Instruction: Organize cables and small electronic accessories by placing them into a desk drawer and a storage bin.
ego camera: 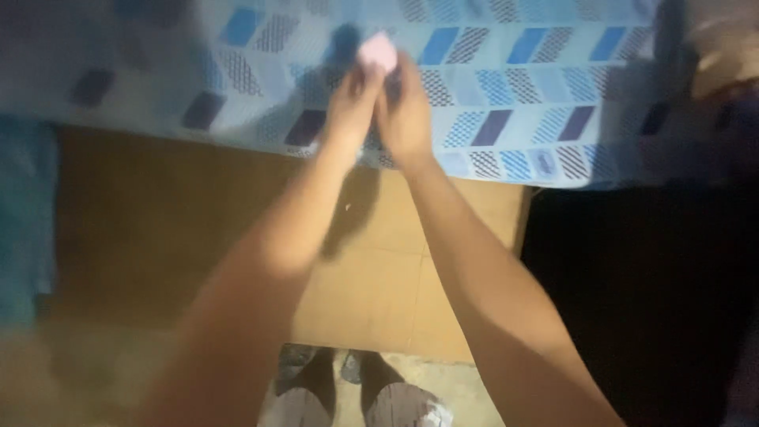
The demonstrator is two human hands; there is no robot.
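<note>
Left hand: your left hand (352,107) sits at upper centre of the frame, arm reaching up from the lower left. Its fingers are curled and closed on the lower left edge of the pink thing. The picture is blurred, so you cannot tell which fingers do the gripping.

Right hand: your right hand (405,117) is just beside the left, touching it, arm coming up from the lower right. Its fingers are bent and pressed against the lower right edge of the same pink thing.

Pink thing: a small pale pink thing (377,51) at top centre of the frame, just above both hands and held between them. It looks soft and roughly square; blur hides what it is made of and whether it rests on the cloth or is lifted off it.

Patterned cloth: a light blue cloth (538,87) with slanted blocks in blue, dark navy and hatched grey runs across the whole upper part of the frame. Your hands and the pink thing lie in front of it.

Brown surface: a flat brown surface (158,229) fills the middle of the frame under the cloth's lower edge, beneath your forearms.

Feet: your feet (348,379) show at bottom centre, on a pale floor (466,391).

Blue fabric: a dull blue fabric (24,221) hangs at the left edge of the frame.

Dark area: the right side below the cloth is in deep shadow (648,300); nothing can be made out there.
</note>
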